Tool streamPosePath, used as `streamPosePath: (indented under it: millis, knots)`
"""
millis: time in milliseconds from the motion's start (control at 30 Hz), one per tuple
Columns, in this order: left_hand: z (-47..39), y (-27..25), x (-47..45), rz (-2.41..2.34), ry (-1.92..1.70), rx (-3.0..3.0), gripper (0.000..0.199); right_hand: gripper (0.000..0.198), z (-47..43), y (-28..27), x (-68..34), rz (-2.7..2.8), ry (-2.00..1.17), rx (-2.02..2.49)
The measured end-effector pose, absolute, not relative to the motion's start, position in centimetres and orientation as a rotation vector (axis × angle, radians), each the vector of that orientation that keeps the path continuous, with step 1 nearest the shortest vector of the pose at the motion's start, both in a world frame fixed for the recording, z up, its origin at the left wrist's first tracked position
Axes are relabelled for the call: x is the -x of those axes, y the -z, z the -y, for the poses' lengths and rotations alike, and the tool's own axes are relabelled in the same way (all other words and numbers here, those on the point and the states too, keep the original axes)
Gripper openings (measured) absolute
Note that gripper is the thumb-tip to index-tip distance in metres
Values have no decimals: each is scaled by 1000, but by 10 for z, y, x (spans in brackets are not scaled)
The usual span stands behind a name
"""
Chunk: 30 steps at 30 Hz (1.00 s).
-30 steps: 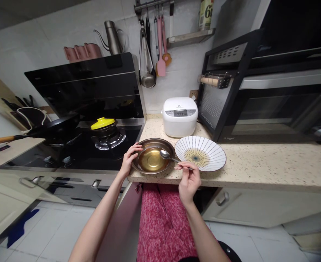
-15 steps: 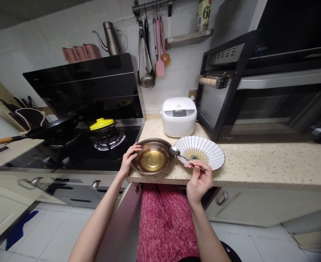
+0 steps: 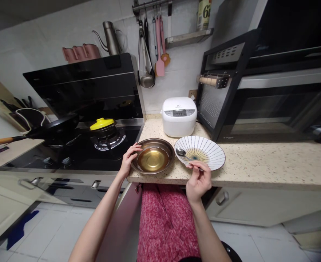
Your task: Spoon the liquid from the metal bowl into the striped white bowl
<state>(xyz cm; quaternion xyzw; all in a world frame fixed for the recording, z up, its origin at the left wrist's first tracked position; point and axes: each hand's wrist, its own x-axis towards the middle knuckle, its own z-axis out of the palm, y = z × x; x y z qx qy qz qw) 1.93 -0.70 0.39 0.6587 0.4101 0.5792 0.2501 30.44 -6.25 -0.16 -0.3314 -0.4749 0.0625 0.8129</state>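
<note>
On the counter's front edge stands a metal bowl (image 3: 137,165) holding clear golden-brown liquid (image 3: 153,160). My left hand (image 3: 129,157) rests on the bowl's left rim, fingers stretched over it. To the right of the bowl lies a white plate (image 3: 213,153) with dark radial stripes and a yellowish patch in its middle. My right hand (image 3: 200,182) is closed on the handle of a metal spoon (image 3: 180,151). The spoon's head is over the plate's left part; whether it touches the plate I cannot tell.
A white rice cooker (image 3: 179,118) stands behind the plate. To the left is a gas hob with a yellow-lidded pot (image 3: 102,124) and a black wok (image 3: 59,127). A black rack (image 3: 217,109) with an oven stands right. Utensils (image 3: 146,78) hang on the wall.
The spoon's head has swung from the gap by the bowl's right rim to over the plate's left side. My right hand shifted only slightly; my left hand stayed on the bowl.
</note>
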Motion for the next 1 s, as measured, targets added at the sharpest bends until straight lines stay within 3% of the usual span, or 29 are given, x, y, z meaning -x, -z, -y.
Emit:
streamPosePath:
  millis: [667, 1000]
  knots:
    - [7, -5, -20, -1099, -1583, -1780, 24, 29, 58, 0, -311, 1386, 282, 649]
    - [8, -5, -20, -1108, -1584, -1781, 25, 26, 66, 2, -304, 1244, 186, 561]
